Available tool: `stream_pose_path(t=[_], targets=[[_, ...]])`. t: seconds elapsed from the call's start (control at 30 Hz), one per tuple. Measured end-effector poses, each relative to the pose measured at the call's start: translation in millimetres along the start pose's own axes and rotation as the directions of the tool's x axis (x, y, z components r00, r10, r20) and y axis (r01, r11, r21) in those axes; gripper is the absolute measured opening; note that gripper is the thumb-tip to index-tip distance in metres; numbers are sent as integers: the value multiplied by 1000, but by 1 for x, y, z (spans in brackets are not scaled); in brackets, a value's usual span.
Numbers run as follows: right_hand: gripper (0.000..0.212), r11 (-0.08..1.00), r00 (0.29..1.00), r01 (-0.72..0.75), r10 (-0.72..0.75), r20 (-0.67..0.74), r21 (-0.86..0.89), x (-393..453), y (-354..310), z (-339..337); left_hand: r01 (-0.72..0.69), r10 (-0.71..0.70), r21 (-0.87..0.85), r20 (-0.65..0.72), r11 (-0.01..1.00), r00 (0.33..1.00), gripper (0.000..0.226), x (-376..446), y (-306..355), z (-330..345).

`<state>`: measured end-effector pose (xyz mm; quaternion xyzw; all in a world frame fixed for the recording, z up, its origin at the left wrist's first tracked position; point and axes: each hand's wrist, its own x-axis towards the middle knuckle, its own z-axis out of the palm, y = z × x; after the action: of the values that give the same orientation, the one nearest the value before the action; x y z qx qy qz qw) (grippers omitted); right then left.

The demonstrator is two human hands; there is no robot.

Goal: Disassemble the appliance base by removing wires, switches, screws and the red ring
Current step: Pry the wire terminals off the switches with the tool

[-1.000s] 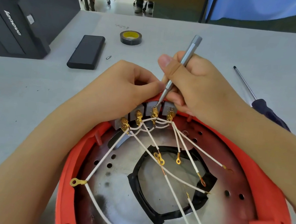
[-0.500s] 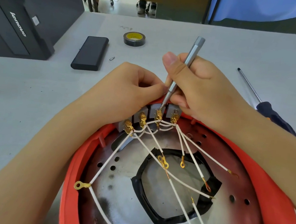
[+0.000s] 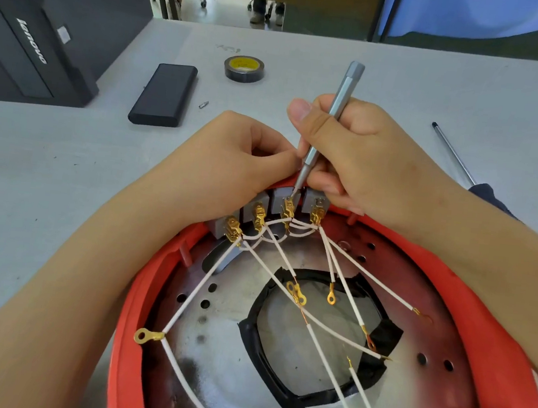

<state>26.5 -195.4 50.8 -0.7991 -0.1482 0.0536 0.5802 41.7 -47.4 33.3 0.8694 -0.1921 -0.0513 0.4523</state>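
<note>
Red plastic appliance base [image 3: 497, 327] sits on the grey table [image 3: 65, 166], mid-teardown. Right hand [image 3: 359, 153] grips a slim silver screwdriver [image 3: 331, 117], tip at a grey switch block [image 3: 283, 198]; left hand [image 3: 231, 166] pinches the rim. White wires [image 3: 336, 277] partly freed; switches, ring still on.

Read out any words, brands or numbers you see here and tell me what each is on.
"lenovo": white lettering running down the black computer case, far left on the table.
The yellow core of the black tape roll carries faint print, too small to read.
Nothing else shows text.
</note>
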Motion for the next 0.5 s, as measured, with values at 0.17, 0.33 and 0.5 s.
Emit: stream_pose_path(t=[0.17, 0.33, 0.5], targets=[[35, 1000, 1000, -5, 5, 0, 11, 0, 0, -1, 1, -1, -9, 6, 1000, 1000, 27, 0, 0, 0], [38, 997, 1000, -16, 17, -7, 74, -1, 2, -1, 7, -7, -19, 4, 1000, 1000, 28, 0, 0, 1], [36, 993, 999, 24, -19, -46, 112, -4, 5, -2, 9, -9, -17, 5, 1000, 1000, 28, -1, 0, 0]])
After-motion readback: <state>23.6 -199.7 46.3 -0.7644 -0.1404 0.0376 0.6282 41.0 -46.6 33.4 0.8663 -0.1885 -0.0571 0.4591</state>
